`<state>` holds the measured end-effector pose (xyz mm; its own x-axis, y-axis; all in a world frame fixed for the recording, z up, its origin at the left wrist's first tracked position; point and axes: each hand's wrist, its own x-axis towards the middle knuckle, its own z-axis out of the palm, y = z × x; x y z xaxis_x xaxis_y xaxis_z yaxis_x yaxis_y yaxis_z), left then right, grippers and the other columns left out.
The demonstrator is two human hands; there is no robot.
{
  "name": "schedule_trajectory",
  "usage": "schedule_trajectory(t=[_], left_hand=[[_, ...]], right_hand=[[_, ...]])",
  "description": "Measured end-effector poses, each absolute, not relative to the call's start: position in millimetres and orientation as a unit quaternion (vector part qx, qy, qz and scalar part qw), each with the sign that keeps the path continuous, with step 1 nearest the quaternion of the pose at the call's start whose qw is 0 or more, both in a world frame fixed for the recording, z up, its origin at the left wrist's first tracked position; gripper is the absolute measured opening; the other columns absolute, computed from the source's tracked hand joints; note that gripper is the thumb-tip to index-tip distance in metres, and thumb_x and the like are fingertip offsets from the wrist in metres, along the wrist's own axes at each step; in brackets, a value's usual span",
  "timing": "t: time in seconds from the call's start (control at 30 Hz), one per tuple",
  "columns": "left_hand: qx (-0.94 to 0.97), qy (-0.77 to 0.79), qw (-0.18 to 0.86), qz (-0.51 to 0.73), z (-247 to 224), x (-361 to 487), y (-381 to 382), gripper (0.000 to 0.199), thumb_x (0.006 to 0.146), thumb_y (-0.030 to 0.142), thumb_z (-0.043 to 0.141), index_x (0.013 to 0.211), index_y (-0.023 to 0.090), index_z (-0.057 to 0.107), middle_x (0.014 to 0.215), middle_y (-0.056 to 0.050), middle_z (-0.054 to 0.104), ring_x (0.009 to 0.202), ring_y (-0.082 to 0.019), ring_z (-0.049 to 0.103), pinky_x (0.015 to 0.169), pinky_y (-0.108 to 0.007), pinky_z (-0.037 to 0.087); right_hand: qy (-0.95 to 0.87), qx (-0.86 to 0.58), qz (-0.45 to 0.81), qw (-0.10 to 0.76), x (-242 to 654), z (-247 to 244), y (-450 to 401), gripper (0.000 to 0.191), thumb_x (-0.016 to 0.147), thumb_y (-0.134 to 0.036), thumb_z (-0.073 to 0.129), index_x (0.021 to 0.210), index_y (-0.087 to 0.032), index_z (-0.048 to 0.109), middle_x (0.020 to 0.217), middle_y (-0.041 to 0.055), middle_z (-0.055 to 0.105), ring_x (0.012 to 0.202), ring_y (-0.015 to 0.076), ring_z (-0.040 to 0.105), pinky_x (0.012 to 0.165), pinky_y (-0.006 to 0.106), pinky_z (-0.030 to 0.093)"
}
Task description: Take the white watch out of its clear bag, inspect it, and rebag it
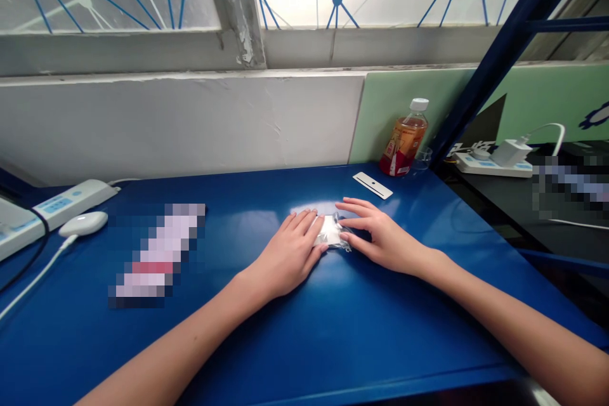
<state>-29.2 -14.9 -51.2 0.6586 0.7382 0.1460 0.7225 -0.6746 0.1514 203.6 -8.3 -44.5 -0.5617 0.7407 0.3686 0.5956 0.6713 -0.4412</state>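
Head view: your left hand point(292, 246) lies palm down, fingers straight and close together, over the left part of a small clear packet point(329, 229) with something white inside. Its thumb sits at the near edge; you may have a grip there, but I cannot tell, as the fingers hide that end. Your right hand point(378, 231) is loose, fingers parted and lightly bent, thumb and a fingertip at the packet's right edge, closed on nothing. Packet is thus between your two hands, on the blue table point(333, 330); its contents are unclear under the glare.

Just beyond your right hand's fingertips: a flat white strip point(372, 185) with a dark line along it. Farther beyond that hand, a capped bottle point(404, 139) stands upright, orange and red, with a clear cup point(422, 160) beside it. Well out to the right of your right hand, a white plug point(511, 152) sits in a power strip point(466, 165).

Left of your left hand: a blurred-out rectangular object point(162, 254), detail lost. Farther left, a rounded white device point(84, 224) with a white cable point(40, 276), just beside a white extension block point(61, 206).
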Motion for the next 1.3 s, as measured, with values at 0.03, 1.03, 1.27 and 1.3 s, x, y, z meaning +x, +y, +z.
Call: schedule_trajectory(t=[0.03, 1.03, 1.27, 1.3], left_hand=[[0.91, 0.402, 0.041, 0.097, -51.0, -29.1, -15.1, 0.049, 0.104, 0.04, 0.03, 0.144, 0.012, 0.039, 0.151, -0.019, 0.04, 0.142, -0.03, 0.034, 0.115, -0.05, 0.028], [0.914, 0.391, 0.031, 0.101, -57.5, -30.7, -12.9, 0.049, 0.104, 0.038, 0.03, 0.144, 0.01, 0.038, 0.15, -0.02, 0.041, 0.142, -0.031, 0.034, 0.115, -0.051, 0.027], [0.912, 0.393, 0.047, 0.107, -57.8, -31.6, -13.9, 0.049, 0.105, 0.04, 0.029, 0.144, 0.013, 0.038, 0.151, -0.018, 0.041, 0.144, -0.029, 0.032, 0.115, -0.051, 0.027], [0.912, 0.394, 0.049, 0.107, -57.5, -31.6, -13.9, 0.048, 0.105, 0.04, 0.029, 0.144, 0.014, 0.038, 0.151, -0.018, 0.041, 0.144, -0.029, 0.031, 0.115, -0.051, 0.027]], right_hand=[[-0.875, -0.381, 0.132, 0.268, 203.2, -44.9, -8.8, 0.022, 0.093, -0.025, 0.056, 0.106, -0.019, 0.073, 0.137, 0.0154, 0.059, 0.136, 0.0317, 0.044, 0.106, 0.054, 0.044], [-0.929, -0.33, -0.108, 0.131, 187.0, -44.8, -20.4, 0.031, 0.094, -0.012, 0.041, 0.112, -0.007, 0.066, 0.126, 0.0213, 0.063, 0.122, 0.0328, 0.057, 0.114, 0.054, 0.035], [-0.905, -0.371, 0.018, 0.209, 184.7, -49.1, -20.1, 0.034, 0.099, -0.026, 0.041, 0.122, -0.01, 0.061, 0.128, 0.0194, 0.064, 0.122, 0.0317, 0.058, 0.105, 0.051, 0.046], [-0.898, -0.379, 0.034, 0.222, 184.4, -49.2, -19.4, 0.033, 0.099, -0.027, 0.041, 0.118, -0.012, 0.063, 0.125, 0.0185, 0.065, 0.12, 0.0315, 0.06, 0.103, 0.05, 0.048]])
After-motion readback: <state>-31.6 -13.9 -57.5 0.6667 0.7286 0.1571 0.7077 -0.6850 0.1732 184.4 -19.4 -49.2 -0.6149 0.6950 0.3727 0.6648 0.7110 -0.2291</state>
